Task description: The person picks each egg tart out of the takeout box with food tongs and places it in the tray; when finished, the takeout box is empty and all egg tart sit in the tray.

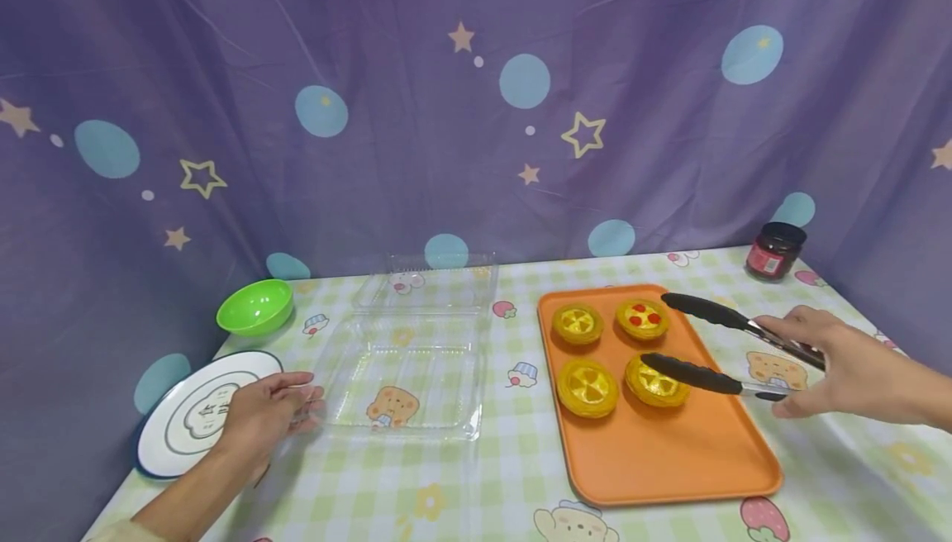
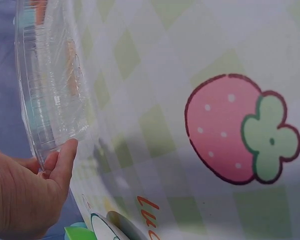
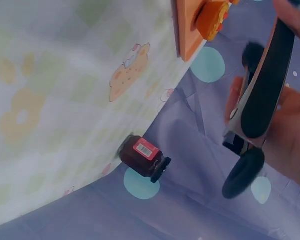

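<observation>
My left hand [image 1: 269,414] pinches the left edge of a clear plastic clamshell container [image 1: 416,435], whose lid [image 1: 427,290] lies folded back behind its base. In the left wrist view, fingers and thumb meet at the rim of the container [image 2: 37,115]. My right hand [image 1: 855,364] grips black-tipped metal tongs [image 1: 702,373], their arms spread apart. Those tips hover over an orange tray [image 1: 669,463] holding several egg tarts [image 1: 587,389]. One tart [image 1: 642,319] at the back right has red pieces on top. The tongs' lower tip partly covers the front right tart [image 1: 654,393].
A white plate [image 1: 171,435] with a dark rim lies at the left, partly behind my left hand. Behind it stands a green bowl [image 1: 256,311]. A dark jar [image 1: 775,253] with a red label is at the back right. Purple curtain [image 1: 409,112] bounds the table.
</observation>
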### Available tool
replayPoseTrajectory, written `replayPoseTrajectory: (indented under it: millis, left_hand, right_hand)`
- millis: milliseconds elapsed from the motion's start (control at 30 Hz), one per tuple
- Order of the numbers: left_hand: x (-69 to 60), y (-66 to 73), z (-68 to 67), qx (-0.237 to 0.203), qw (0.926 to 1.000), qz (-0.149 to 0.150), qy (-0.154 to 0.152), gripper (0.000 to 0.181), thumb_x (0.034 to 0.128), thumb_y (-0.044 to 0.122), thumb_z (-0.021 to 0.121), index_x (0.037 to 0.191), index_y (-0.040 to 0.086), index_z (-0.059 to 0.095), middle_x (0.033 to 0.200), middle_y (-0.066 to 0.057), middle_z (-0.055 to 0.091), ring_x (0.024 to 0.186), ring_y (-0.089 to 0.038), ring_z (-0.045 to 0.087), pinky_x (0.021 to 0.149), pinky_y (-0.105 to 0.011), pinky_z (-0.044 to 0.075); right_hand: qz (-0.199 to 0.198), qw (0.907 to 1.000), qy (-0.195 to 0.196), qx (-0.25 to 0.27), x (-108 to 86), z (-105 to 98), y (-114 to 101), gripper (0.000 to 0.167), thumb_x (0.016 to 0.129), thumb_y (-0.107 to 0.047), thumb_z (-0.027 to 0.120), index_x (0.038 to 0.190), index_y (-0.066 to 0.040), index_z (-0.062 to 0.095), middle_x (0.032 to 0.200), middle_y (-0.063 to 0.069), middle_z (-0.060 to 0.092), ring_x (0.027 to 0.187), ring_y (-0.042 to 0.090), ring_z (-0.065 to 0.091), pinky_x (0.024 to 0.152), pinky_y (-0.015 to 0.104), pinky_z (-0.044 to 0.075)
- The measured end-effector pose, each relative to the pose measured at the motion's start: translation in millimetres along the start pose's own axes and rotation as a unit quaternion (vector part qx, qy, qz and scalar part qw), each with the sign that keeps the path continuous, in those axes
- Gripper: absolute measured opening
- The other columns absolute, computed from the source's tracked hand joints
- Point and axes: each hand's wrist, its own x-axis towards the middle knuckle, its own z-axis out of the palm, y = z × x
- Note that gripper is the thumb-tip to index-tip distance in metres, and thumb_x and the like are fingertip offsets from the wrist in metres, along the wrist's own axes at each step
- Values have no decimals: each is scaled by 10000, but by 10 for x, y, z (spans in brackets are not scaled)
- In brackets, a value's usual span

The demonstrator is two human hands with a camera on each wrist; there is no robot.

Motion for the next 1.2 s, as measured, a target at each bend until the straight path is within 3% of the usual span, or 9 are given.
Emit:
replayPoseTrajectory:
  millis: [167, 400, 533, 567, 667, 733, 1000, 1200]
  left_hand:
    - [-1, 5, -3, 36, 10000, -15, 8, 367, 990, 18, 471, 1327, -124, 435, 1113, -222, 675, 854, -174, 704, 696, -297, 604]
    - [-7, 4, 0, 49, 10000, -18, 50, 364, 986, 17, 475, 1320, -124, 442, 1101, -216, 681, 841, -167, 705, 691, -297, 605]
    - [-6, 2, -3, 45, 10000, -15, 34, 370, 990, 27, 479, 1324, -125, 437, 1114, -226, 673, 843, -170, 705, 694, -298, 605]
    - [-5, 3, -4, 37, 10000, -18, 22, 373, 991, 30, 479, 1327, -126, 434, 1119, -229, 670, 846, -171, 705, 696, -299, 605]
    - [-5, 2, -4, 30, 10000, -19, 1, 375, 993, 27, 470, 1333, -125, 426, 1131, -238, 662, 853, -174, 704, 705, -299, 604]
    - [-3, 1, -5, 19, 10000, -24, 1, 376, 993, 24, 468, 1335, -124, 424, 1127, -235, 665, 852, -169, 703, 706, -299, 604]
    - [-1, -3, 1, 52, 10000, 2, -12, 368, 993, 29, 474, 1328, -120, 436, 1120, -220, 673, 847, -152, 699, 703, -296, 604]
    - [-1, 13, -8, 172, 9998, -37, -11, 372, 999, 57, 476, 1326, -116, 439, 1125, -216, 672, 856, -162, 696, 705, -295, 603]
  right_hand:
    - [725, 9973, -18, 110, 43, -29, 1, 1049, 646, -388, 881, 1411, 109, 363, 1175, 252, 465, 862, 298, 489, 628, 315, 444]
    - [1072, 9933, 438, 17, 82, -13, 97, 1065, 629, -412, 885, 1373, 154, 377, 1109, 308, 488, 850, 330, 482, 630, 314, 420]
    - [1352, 9897, 475, -39, 73, 10, 193, 1081, 649, -433, 866, 1361, 191, 345, 1112, 382, 448, 877, 416, 476, 661, 438, 463]
    - [1450, 9886, 413, -23, 62, 14, 221, 1088, 668, -442, 852, 1361, 206, 320, 1141, 426, 411, 915, 468, 460, 690, 518, 466]
    - [1738, 9846, 203, -28, 27, 45, 323, 1095, 717, -471, 808, 1346, 246, 271, 1196, 518, 309, 1019, 593, 385, 772, 694, 405]
    - [1864, 9824, 115, -66, 7, 78, 398, 1103, 729, -488, 793, 1320, 278, 263, 1186, 540, 298, 1039, 619, 351, 798, 725, 383]
    - [2073, 9767, -44, -546, -48, 229, 678, 1116, 697, -533, 790, 1194, 352, 325, 1087, 559, 369, 991, 645, 364, 821, 718, 387]
    - [2127, 9751, -396, -488, -67, 310, 727, 1100, 750, -549, 745, 1175, 364, 303, 1049, 563, 363, 950, 670, 382, 763, 694, 430]
